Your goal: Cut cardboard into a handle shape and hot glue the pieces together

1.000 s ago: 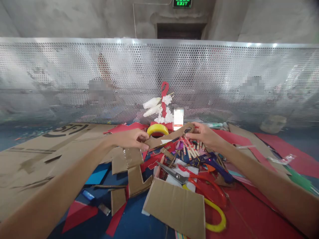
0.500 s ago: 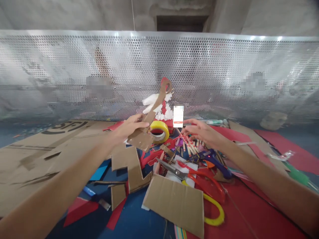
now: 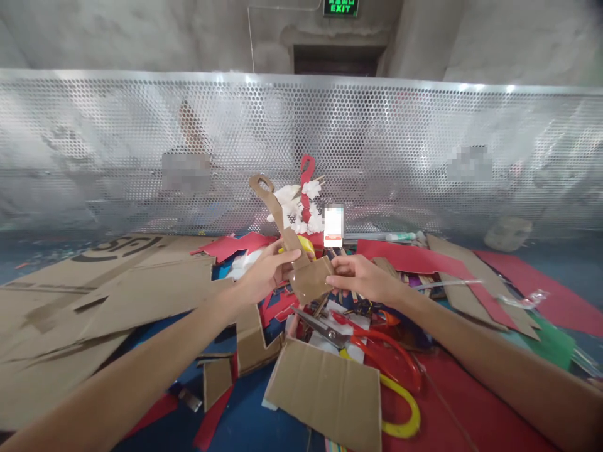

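Observation:
Between both hands is a brown cardboard cutout (image 3: pixel 311 281) with a long strip that ends in a loop at its upper left. My left hand (image 3: pixel 271 270) grips its left side, thumb on the front. At its right edge, my right hand (image 3: pixel 355 276) pinches the cardboard with thumb and fingers. A yellow tape roll (image 3: pixel 306 247) lies partly hidden behind the cutout. Farther back stands a red loop-topped piece (image 3: pixel 306 210) with white crumpled bits around it. A lit phone (image 3: pixel 333 227) stands upright beside it.
Red-handled scissors (image 3: pixel 336 336) and yellow-handled scissors (image 3: pixel 409 417) lie in front, the latter partly under a cardboard rectangle (image 3: pixel 330 389). Large cardboard sheets (image 3: pixel 155 295) cover the left. Red sheets (image 3: pixel 414 257) lie on the right. A perforated metal panel (image 3: pixel 400 144) rises behind.
The cutout has swung so its loop leans left, and it has shifted right, now overlapping the tape roll. My right hand has moved in and taken its right edge. The view has tilted up slightly.

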`<state>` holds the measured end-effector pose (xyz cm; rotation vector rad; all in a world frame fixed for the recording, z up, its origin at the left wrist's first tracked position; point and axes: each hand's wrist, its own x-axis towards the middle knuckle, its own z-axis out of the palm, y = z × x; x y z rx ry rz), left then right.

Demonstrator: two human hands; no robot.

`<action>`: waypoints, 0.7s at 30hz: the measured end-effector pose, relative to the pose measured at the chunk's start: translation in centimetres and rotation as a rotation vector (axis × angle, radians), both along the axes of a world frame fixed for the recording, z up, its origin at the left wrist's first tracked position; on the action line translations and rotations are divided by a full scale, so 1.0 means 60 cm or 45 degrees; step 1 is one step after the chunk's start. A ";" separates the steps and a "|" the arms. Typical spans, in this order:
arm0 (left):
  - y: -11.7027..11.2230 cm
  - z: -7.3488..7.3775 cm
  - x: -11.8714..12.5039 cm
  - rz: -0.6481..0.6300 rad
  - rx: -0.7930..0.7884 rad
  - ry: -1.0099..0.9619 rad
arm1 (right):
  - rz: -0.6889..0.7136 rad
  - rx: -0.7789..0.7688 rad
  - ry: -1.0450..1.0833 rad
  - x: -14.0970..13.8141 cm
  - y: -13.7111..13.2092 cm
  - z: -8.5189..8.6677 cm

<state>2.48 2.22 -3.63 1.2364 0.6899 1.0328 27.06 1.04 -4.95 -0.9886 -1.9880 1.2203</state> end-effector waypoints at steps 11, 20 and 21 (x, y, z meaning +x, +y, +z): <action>0.016 -0.037 -0.022 -0.124 -0.066 0.086 | 0.024 0.021 -0.023 -0.001 0.000 0.005; 0.015 -0.069 -0.012 0.017 0.114 0.207 | -0.044 0.035 -0.073 0.002 0.002 0.005; 0.014 -0.068 -0.013 0.040 0.150 0.227 | -0.058 0.050 -0.081 0.002 0.000 0.007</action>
